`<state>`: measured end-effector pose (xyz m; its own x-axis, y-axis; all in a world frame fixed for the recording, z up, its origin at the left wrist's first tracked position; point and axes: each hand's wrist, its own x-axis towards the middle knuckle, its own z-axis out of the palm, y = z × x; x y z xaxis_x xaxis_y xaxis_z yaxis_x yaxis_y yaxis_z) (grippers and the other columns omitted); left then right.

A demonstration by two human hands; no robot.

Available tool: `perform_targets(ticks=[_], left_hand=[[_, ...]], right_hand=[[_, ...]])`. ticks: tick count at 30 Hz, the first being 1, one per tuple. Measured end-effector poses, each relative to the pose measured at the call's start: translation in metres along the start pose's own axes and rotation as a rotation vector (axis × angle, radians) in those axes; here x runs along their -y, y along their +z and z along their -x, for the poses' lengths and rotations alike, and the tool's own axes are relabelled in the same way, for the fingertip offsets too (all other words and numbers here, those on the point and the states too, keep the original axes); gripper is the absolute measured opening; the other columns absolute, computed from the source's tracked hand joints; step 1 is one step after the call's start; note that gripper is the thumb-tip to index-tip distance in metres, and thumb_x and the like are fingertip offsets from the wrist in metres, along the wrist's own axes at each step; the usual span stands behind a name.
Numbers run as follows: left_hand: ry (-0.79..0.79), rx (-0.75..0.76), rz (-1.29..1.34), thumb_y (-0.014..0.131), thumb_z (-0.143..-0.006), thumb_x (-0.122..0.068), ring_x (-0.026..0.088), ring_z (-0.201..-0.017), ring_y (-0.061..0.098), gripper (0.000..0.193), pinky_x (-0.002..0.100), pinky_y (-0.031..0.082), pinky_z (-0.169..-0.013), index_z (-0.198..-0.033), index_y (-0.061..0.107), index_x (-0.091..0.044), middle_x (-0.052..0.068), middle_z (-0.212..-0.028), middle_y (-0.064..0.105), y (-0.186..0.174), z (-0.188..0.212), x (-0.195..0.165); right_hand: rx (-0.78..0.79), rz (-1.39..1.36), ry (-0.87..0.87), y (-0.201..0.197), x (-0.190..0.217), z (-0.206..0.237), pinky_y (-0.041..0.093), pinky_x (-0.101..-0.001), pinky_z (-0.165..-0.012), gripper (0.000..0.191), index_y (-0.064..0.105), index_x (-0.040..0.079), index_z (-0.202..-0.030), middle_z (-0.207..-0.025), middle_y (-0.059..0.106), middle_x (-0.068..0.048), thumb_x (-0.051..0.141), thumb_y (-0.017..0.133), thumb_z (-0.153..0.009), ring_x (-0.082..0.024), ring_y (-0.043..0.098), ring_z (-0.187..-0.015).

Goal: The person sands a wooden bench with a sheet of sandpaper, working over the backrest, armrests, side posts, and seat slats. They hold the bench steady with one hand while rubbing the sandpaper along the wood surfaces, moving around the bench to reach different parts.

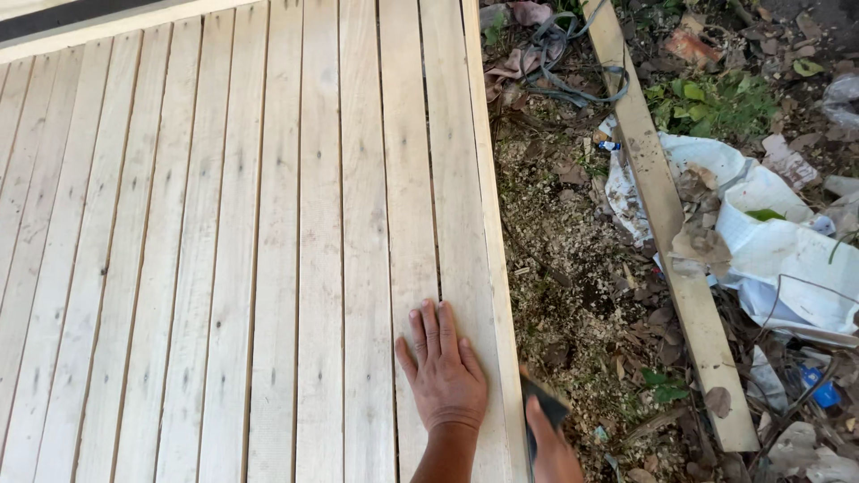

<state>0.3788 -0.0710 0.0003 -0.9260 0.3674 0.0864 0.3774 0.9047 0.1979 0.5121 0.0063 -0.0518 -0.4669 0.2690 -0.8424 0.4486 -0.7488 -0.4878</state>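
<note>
Left hand flat, fingers spread, palm down on the pale plank panel, gripping nothing, close to the panel's right edge. Right hand low at that edge, mostly cut off by the frame, closed around a dark sanding block pressed against the edge board. Beyond, sawdust-strewn ground, a loose timber batten, white plastic sheeting.
</note>
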Motion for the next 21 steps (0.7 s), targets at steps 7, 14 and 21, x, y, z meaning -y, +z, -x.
perform_targets(ticks=[7,14,21], left_hand=[[0.007,-0.01,0.001,0.032,-0.102,-0.033,0.026,-0.155,0.018,0.059,0.053,0.006,-0.122,-0.158,0.032,-0.013,0.007,-0.166,0.027,0.003,-0.002,0.0],[0.035,-0.04,-0.053,0.03,-0.101,-0.034,0.026,-0.154,0.015,0.061,0.052,0.005,-0.121,-0.158,0.029,-0.012,0.008,-0.166,0.025,0.003,-0.002,-0.001],[0.019,0.014,-0.047,0.027,-0.101,-0.034,0.027,-0.155,0.013,0.061,0.052,0.003,-0.122,-0.159,0.028,-0.012,0.007,-0.167,0.024,0.004,-0.001,0.001]], right_hand=[[-0.008,0.131,0.11,0.058,0.111,-0.034,0.048,-0.0443,-0.112,0.085,0.048,0.0,-0.152,-0.146,0.061,-0.027,0.066,0.026,-0.102,-0.037,0.063,-0.132],[0.111,0.361,-0.3,0.016,0.032,0.0,0.035,-0.0334,-0.118,0.077,0.019,0.024,-0.165,-0.155,0.049,-0.013,0.059,0.016,-0.097,-0.027,0.054,-0.138],[-0.023,0.169,0.139,0.036,0.076,-0.045,0.038,-0.0426,-0.118,0.094,0.045,0.007,-0.156,-0.153,0.054,-0.02,0.076,0.028,-0.094,-0.031,0.052,-0.14]])
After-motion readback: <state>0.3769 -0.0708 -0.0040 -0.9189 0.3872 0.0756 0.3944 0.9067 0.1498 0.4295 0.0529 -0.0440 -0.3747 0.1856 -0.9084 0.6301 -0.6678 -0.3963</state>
